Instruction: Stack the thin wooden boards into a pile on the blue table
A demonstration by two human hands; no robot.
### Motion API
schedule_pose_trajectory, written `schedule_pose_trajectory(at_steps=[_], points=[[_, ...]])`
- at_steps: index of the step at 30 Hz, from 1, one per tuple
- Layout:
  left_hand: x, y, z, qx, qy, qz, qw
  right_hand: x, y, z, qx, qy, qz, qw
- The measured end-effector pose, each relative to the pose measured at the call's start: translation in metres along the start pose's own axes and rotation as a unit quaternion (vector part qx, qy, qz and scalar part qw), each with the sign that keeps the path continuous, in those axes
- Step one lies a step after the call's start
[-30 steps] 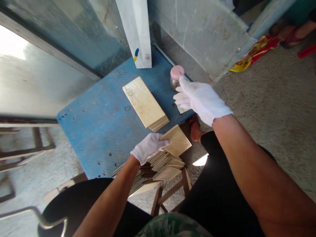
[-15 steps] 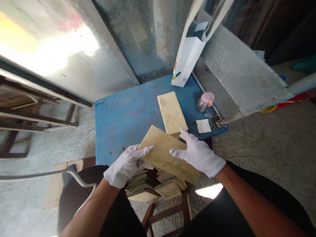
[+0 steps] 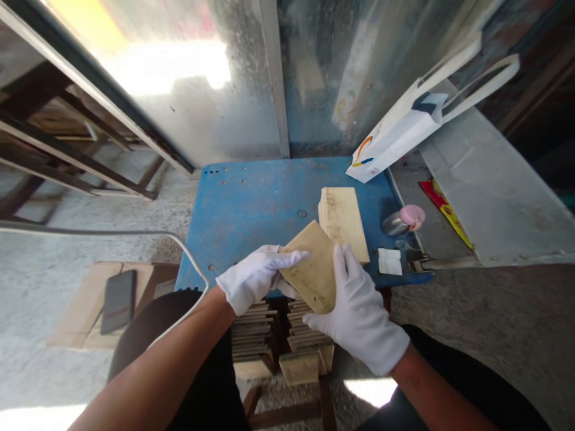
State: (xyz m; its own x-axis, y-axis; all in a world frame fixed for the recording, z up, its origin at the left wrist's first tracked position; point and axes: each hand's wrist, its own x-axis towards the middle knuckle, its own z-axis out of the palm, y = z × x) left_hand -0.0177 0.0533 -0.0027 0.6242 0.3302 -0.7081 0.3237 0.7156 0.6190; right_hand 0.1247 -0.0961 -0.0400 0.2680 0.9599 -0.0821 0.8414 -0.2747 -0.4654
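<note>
Both my hands wear white gloves and hold one pale wooden slat (image 3: 311, 269) between them above the near edge of the blue table (image 3: 251, 206). My left hand (image 3: 256, 278) grips its left end with fingers closed over it. My right hand (image 3: 357, 311) holds its right side, fingers wrapped round the edge. Just behind the slat, a neat stack of like slats (image 3: 344, 218) lies on the table. Below my hands, two piles of slats (image 3: 278, 338) rest on a wooden stool between my knees.
A white paper bag (image 3: 399, 134) leans at the table's far right. A metal cup with a pink lid (image 3: 404, 219) and a small white square (image 3: 389, 261) sit at the right edge. A dark phone (image 3: 117, 300) lies on cardboard on the floor at left. Metal panels stand behind.
My right hand left the pink-lidded cup and came to the slat my left hand lifted from the pile. Both hands now hold it, turned more upright. My view swung left.
</note>
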Motion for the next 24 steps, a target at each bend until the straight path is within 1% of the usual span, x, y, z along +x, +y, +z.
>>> schedule_pose_trajectory(at_steps=[2,5,9,11,12,14,16,17,18,20,22,23,24], points=[[0.003,0.000,-0.005,-0.001,0.012,0.009,1.000,0.005,-0.005,0.005,-0.009,0.011,-0.007,1.000],[0.005,0.003,-0.008,0.012,0.030,0.028,0.999,0.012,-0.011,0.010,-0.012,0.037,0.000,0.999],[0.005,0.011,-0.002,0.040,0.039,0.063,0.996,0.021,-0.013,0.010,-0.032,0.061,0.030,0.997],[0.006,0.014,0.001,0.057,0.037,0.089,0.994,0.028,-0.010,0.006,-0.050,0.063,0.069,0.994],[0.007,0.014,0.002,0.084,0.042,0.105,0.990,0.033,-0.007,0.003,-0.061,0.062,0.096,0.992],[0.008,0.012,0.002,0.182,0.075,0.133,0.971,0.046,0.002,-0.004,-0.088,0.055,0.165,0.981],[0.007,0.007,0.002,0.308,0.102,0.144,0.935,0.064,0.015,-0.013,-0.110,0.038,0.222,0.968],[0.006,0.004,0.002,0.371,0.106,0.144,0.911,0.075,0.022,-0.017,-0.113,0.025,0.236,0.965],[0.004,0.001,0.002,0.433,0.097,0.143,0.885,0.086,0.029,-0.021,-0.113,0.017,0.239,0.964],[-0.001,-0.005,0.004,0.553,0.054,0.135,0.820,0.109,0.043,-0.026,-0.108,0.008,0.243,0.964],[-0.007,-0.008,0.008,0.650,0.009,0.110,0.752,0.129,0.054,-0.027,-0.107,0.007,0.259,0.960],[-0.009,-0.010,0.010,0.682,-0.010,0.094,0.725,0.138,0.058,-0.025,-0.105,0.007,0.269,0.957],[-0.010,-0.011,0.012,0.702,-0.025,0.081,0.707,0.145,0.061,-0.022,-0.102,0.006,0.278,0.955]])
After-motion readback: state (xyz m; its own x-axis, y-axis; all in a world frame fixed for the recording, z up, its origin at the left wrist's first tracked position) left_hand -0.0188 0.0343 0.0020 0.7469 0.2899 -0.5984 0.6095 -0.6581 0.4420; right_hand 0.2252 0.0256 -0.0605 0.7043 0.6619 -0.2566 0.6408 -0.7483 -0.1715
